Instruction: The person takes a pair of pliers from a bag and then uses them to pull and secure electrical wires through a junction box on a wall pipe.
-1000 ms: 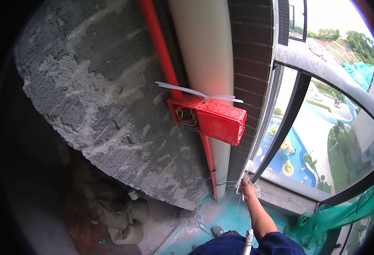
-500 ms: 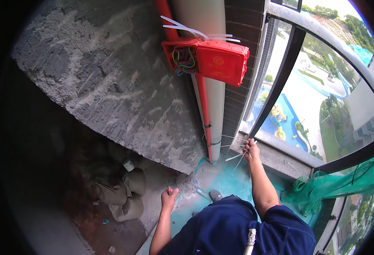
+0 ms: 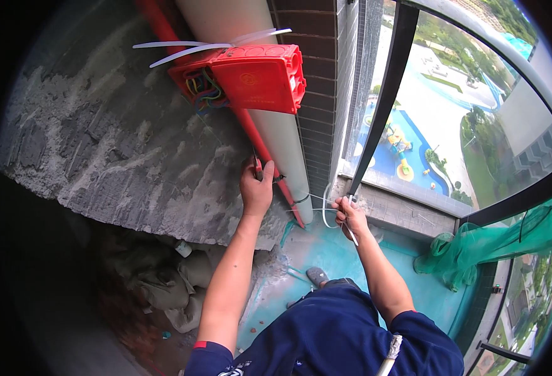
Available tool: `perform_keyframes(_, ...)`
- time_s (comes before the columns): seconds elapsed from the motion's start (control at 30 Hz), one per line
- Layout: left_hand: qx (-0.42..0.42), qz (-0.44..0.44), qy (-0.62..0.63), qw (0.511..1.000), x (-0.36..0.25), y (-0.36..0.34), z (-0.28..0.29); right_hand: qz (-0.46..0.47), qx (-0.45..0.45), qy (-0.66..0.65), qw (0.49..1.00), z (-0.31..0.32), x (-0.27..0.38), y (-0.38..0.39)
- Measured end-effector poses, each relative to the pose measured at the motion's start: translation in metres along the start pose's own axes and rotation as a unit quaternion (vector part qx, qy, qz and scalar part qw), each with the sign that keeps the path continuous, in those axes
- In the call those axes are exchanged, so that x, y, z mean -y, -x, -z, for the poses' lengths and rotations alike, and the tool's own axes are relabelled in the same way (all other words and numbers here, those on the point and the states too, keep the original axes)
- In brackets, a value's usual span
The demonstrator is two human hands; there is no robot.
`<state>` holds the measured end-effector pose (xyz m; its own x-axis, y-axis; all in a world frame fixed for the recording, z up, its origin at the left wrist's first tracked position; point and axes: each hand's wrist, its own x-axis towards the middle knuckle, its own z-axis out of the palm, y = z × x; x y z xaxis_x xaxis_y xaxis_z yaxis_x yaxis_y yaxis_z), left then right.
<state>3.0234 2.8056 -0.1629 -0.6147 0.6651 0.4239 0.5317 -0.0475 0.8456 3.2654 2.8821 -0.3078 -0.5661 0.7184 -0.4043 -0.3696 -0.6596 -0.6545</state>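
Observation:
My left hand (image 3: 256, 186) is raised to the thin red pipe (image 3: 257, 139), closed on a small red-handled tool (image 3: 259, 169) whose exact kind I cannot make out. Beside the window sill, my right hand (image 3: 349, 216) grips several white cable ties (image 3: 325, 213); one bends in a loop, and thin strands stretch toward the pipes' lower ends. A thick pale pipe (image 3: 288, 147) runs alongside the red one, with dark bands around the pair low down. Above my left hand sits a red junction box (image 3: 257, 81), its lid swung aside and coloured wires (image 3: 204, 88) showing.
White cable ties (image 3: 182, 53) stick out above the box. A rough concrete wall (image 3: 119, 138) rises on the left, with sacks (image 3: 182, 282) on the dark floor below. At right are a framed window (image 3: 439, 125), its sill (image 3: 401, 210) and bunched green netting (image 3: 458, 250).
My left hand has risen from low over the floor to the red pipe with its tool. The right hand has shifted slightly left, and the view has turned, moving the box left.

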Motion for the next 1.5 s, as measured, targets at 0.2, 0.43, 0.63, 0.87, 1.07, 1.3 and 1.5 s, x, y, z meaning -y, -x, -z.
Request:
perform_keyframes(0.2, -0.040, -0.004, 0.013, 0.999, -0.001, -0.007, -0.014, -0.026, 0.049, -0.040, 0.998, -0.003, -0.008, 0.006)
perform_keyframes(0.43, -0.055, -0.030, 0.006, 0.998, 0.008, 0.000, -0.004, 0.093, 0.012, -0.256, 0.962, 0.053, 0.031, 0.003)
perform_keyframes(0.63, -0.033, 0.010, 0.006, 0.999, 0.009, -0.008, -0.012, 0.191, -0.342, 0.016, 0.920, 0.176, 0.062, 0.047)
perform_keyframes(0.87, 0.043, 0.184, 0.104, 0.976, 0.006, -0.013, -0.004, 0.088, -0.298, -0.012, 0.950, 0.160, 0.022, 0.082)
perform_keyframes(1.07, 0.042, 0.201, 0.419, 0.884, 0.012, -0.023, 0.005, 0.042, -0.028, -0.096, 0.994, 0.036, 0.020, 0.010)
perform_keyframes(1.3, 0.032, 0.241, 0.449, 0.860, -0.007, -0.041, 0.004, -0.129, 0.120, -0.128, 0.976, -0.155, 0.050, -0.051)
perform_keyframes(1.5, -0.007, 0.273, 0.446, 0.852, -0.008, -0.042, 0.025, -0.028, 0.069, -0.135, 0.988, -0.199, 0.054, -0.045)
